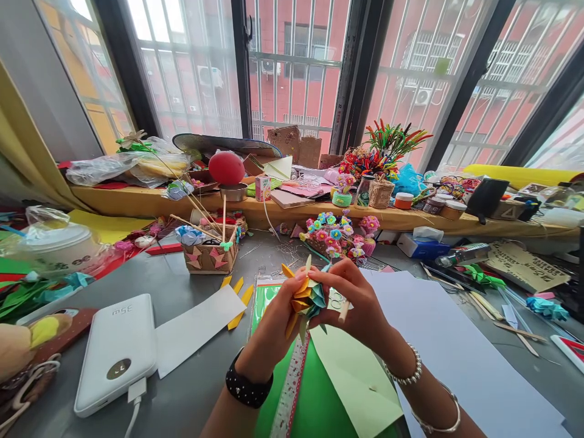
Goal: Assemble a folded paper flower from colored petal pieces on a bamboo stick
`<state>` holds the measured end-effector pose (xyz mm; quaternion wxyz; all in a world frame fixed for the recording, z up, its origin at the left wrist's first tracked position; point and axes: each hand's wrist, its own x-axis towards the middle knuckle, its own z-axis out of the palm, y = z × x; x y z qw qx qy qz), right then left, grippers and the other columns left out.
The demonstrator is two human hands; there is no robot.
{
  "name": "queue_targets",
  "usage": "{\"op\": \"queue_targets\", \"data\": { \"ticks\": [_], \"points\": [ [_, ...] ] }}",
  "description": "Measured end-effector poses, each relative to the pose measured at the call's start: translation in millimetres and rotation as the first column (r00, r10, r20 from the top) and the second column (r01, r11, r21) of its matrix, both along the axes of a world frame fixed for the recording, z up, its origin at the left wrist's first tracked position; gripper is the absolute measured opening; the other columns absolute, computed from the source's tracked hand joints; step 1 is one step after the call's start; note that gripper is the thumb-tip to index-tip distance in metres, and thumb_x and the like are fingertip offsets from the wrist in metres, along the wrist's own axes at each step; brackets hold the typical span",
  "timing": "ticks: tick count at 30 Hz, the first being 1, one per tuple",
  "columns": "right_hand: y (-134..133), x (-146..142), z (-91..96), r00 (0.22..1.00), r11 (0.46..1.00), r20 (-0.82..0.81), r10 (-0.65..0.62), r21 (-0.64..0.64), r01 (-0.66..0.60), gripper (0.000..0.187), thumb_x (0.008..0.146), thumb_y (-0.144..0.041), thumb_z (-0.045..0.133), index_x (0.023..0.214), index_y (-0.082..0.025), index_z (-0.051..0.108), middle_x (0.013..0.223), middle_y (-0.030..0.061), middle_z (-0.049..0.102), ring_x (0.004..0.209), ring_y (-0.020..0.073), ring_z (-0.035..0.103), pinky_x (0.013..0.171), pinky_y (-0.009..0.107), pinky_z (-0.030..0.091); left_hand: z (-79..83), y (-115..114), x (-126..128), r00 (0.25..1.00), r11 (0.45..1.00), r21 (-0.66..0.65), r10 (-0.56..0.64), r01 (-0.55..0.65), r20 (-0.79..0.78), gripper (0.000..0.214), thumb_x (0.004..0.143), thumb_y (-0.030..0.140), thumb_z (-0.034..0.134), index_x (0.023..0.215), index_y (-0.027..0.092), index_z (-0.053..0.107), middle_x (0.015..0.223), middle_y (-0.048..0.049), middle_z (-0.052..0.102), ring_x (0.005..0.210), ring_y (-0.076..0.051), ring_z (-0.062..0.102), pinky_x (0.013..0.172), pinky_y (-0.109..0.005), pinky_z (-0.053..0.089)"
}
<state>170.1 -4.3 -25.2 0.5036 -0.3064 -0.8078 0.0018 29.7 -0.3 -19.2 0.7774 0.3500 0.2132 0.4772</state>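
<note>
L hand (272, 325) & R hand (365, 304) meet above the mid. of the grey desk (157, 274), w/ a folded-paper piece (312, 299) of yellow-orange & teal points held btwn them. Grip: L thumb pressed to the yellow side, other L fingers mostly hidden; R thumb & forefinger pinching the teal side. A pale stick-like bit (344, 311) shows at the R fingers; can't tell how it's held. L wrist bears a black dotted band (249, 384); R wrist, a beaded bracelet (411, 369). Below the hands: green mat (319, 407), w/ a patterned ruler (292, 392) lengthwise on it & a pale-green sheet (353, 374) to the ruler's R; lg. white sheet (438, 328) farther R. On the L: white power bank (116, 353) w/ cable (135, 398) plugged in, white paper strip (201, 331) just beside it, & yellow paper pcs (241, 307) by the strip's far end. Beyond: decorated box (212, 260) w/ sticks upright in it, &, nearer the window ledge (296, 214), a cluster of sm. multicoloured flowers (335, 234).
</note>
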Motion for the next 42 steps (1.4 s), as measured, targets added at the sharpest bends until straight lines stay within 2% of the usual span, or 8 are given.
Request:
{"op": "queue_targets", "data": {
  "ticks": [4, 11, 17, 21, 26, 33, 38, 42],
  "points": [
    [-1, 0, -0.6, 1.000, 0.996, -0.024, -0.012, 0.090, 0.014, 0.046, 0.071, -0.045, 0.061, 0.111, -0.025, 0.056, 0.076, 0.0003, 0.043, 0.062, 0.0121, 0.050, 0.054, 0.025, 0.048, 1.2, -1, -1, 0.997, 0.996, 0.039, -0.078, 0.078, -0.016, 0.018, 0.075, 0.032, 0.056, 0.079, 0.015, 0.059, 0.066, -0.0002, 0.057, 0.058, -0.010, 0.053, 0.056, -0.019, 0.043],
    [-7, -4, 6.3, 0.998, 0.983, 0.004, -0.067, 0.175, 0.065, 0.039, 0.074, -0.039, 0.061, 0.110, -0.023, 0.057, 0.072, 0.0001, 0.046, 0.058, 0.0110, 0.051, 0.052, 0.023, 0.049, 3.0, -2, -3, 0.997, 0.999, 0.018, -0.044, 0.045, -0.065, 0.027, 0.072, 0.039, 0.060, 0.083, 0.015, 0.061, 0.069, -0.0013, 0.060, 0.064, -0.012, 0.056, 0.057, -0.018, 0.044],
    [-14, -3, 14.1, 0.992, 0.972, -0.010, -0.128, 0.200, 0.127, 0.039, 0.072, -0.041, 0.062, 0.107, -0.023, 0.059, 0.073, 0.0016, 0.049, 0.062, 0.0130, 0.053, 0.053, 0.025, 0.050, 5.7, -1, -17, 0.990, 0.973, 0.221, -0.042, 0.071, -0.136, 0.055, 0.068, 0.060, 0.052, 0.101, 0.017, 0.058, 0.082, -0.0068, 0.064, 0.075, -0.017, 0.060, 0.061, -0.023, 0.047],
    [-17, 2, 17.7, 0.981, 0.962, 0.021, -0.193, 0.200, 0.185, 0.042, 0.071, -0.047, 0.061, 0.105, -0.022, 0.060, 0.074, 0.0025, 0.051, 0.063, 0.0139, 0.055, 0.054, 0.026, 0.050, 12.0, 0, -27, 0.993, 0.933, 0.359, 0.025, 0.019, -0.117, 0.068, 0.055, 0.040, 0.074, 0.116, 0.026, 0.049, 0.096, -0.0051, 0.061, 0.077, -0.018, 0.061, 0.065, -0.024, 0.049],
    [-15, 7, 18.3, 0.980, 0.969, 0.058, -0.189, 0.171, 0.177, 0.039, 0.072, -0.037, 0.065, 0.106, -0.020, 0.056, 0.077, 0.0034, 0.056, 0.064, 0.0133, 0.057, 0.055, 0.024, 0.049, 16.3, -2, -30, 0.970, 0.923, 0.385, 0.090, 0.004, -0.227, 0.085, 0.060, 0.009, 0.072, 0.131, 0.036, 0.031, 0.088, -0.0032, 0.065, 0.061, -0.012, 0.063, 0.050, -0.017, 0.046],
    [-13, 7, 18.4, 0.978, 0.977, 0.070, -0.195, 0.107, 0.187, 0.040, 0.073, -0.039, 0.062, 0.109, -0.021, 0.056, 0.073, 0.0012, 0.055, 0.061, 0.0121, 0.055, 0.054, 0.023, 0.047, 14.7, 1, -27, 0.922, 0.886, 0.463, 0.195, -0.020, -0.334, 0.041, 0.062, 0.011, 0.070, 0.101, 0.020, 0.065, 0.093, -0.0070, 0.067, 0.081, -0.019, 0.064, 0.069, -0.024, 0.051],
    [-9, 11, 18.8, 0.988, 0.986, 0.047, -0.145, -0.082, 0.149, 0.054, 0.068, -0.044, 0.065, 0.115, -0.023, 0.052, 0.069, -0.0012, 0.053, 0.058, 0.0117, 0.050, 0.049, 0.022, 0.045, 14.6, 3, -26, 0.924, 0.871, 0.486, 0.244, -0.075, -0.294, 0.041, 0.061, 0.010, 0.071, 0.101, 0.020, 0.065, 0.094, -0.0066, 0.067, 0.086, -0.019, 0.062, 0.076, -0.025, 0.050],
    [-7, 14, 17.5, 0.998, 0.986, 0.022, -0.066, -0.154, 0.068, 0.049, 0.072, -0.041, 0.063, 0.117, -0.024, 0.052, 0.069, -0.0010, 0.052, 0.060, 0.0115, 0.049, 0.049, 0.021, 0.043, 13.6, 2, -25, 0.899, 0.846, 0.527, 0.288, -0.078, -0.329, 0.052, 0.059, 0.009, 0.072, 0.108, 0.021, 0.060, 0.094, -0.0054, 0.066, 0.087, -0.020, 0.062, 0.078, -0.026, 0.050]
  ]
}}
